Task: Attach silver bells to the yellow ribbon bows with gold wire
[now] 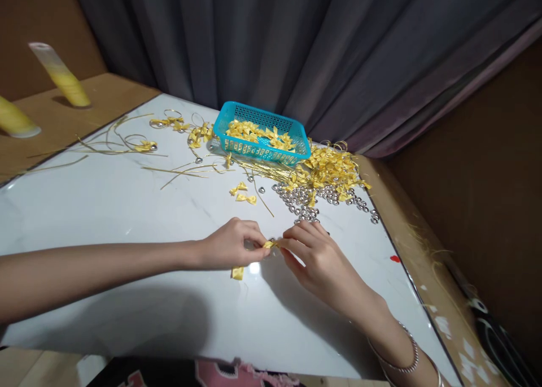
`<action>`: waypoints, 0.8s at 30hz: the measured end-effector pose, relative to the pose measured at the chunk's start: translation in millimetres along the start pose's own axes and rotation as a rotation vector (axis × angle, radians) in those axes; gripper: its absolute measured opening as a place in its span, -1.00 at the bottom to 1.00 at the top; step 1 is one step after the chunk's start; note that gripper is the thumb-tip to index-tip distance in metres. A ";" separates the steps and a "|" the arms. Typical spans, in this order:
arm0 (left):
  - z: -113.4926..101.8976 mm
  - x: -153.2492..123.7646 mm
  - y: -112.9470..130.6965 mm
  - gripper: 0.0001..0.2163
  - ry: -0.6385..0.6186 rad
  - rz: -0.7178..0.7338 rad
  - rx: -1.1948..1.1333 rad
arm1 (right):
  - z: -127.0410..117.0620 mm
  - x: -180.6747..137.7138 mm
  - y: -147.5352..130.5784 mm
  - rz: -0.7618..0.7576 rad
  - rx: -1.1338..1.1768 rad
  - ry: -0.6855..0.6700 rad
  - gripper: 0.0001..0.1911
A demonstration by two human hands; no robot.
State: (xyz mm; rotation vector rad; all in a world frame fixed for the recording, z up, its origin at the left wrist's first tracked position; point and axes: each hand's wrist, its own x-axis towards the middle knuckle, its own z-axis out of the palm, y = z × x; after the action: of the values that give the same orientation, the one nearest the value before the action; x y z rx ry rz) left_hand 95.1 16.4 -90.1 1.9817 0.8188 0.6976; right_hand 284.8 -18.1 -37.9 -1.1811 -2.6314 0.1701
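Over the front middle of the white table, my left hand [235,243] pinches a small yellow ribbon bow [269,244] between thumb and fingers. From the other side my right hand [311,253] closes its fingertips on the bow's right end. Something small and shiny shows at the bow's upper edge, too small to make out. Beneath my left hand lies a piece of yellow ribbon [237,273], partly hidden. Two loose bows [246,199] rest beyond my hands, and silver bell-like beads [305,213] are spread just past my right hand.
A turquoise basket [262,155] holding yellow bows stands at the back. Right of it is a heap of bows [334,164]; gold ties [182,173] lie scattered leftward. Yellow ribbon rolls [70,85] stand far left. Black-handled scissors [495,330] lie at the right.
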 end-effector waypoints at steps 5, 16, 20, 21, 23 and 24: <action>-0.7 0.5 0.6 -0.86 -0.001 -0.018 0.011 | 2.8 -2.0 -1.1 -0.026 -0.079 0.018 -0.73; -1.3 0.6 -0.8 -0.86 -0.004 -0.045 -0.026 | 5.1 -3.0 1.5 -0.084 -0.133 0.039 -0.73; -5.2 1.3 -1.3 -0.84 -0.065 -0.141 -0.078 | 10.2 -1.3 5.1 -0.146 -0.125 0.102 -0.72; -6.0 1.5 -1.1 -0.84 -0.076 -0.162 -0.084 | 11.6 -0.7 6.0 -0.158 -0.115 0.112 -0.72; -7.2 1.9 -0.4 -0.83 -0.086 -0.193 -0.085 | 13.7 0.3 7.4 -0.180 -0.099 0.116 -0.70; -7.5 2.1 0.0 -0.83 -0.091 -0.204 -0.085 | 14.4 0.7 7.9 -0.188 -0.097 0.118 -0.70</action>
State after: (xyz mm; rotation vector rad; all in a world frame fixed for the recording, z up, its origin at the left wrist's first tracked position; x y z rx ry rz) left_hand 91.0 21.7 -86.2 1.8101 0.9059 0.5112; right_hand 286.1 -12.5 -53.3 -0.9337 -2.6520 -0.0607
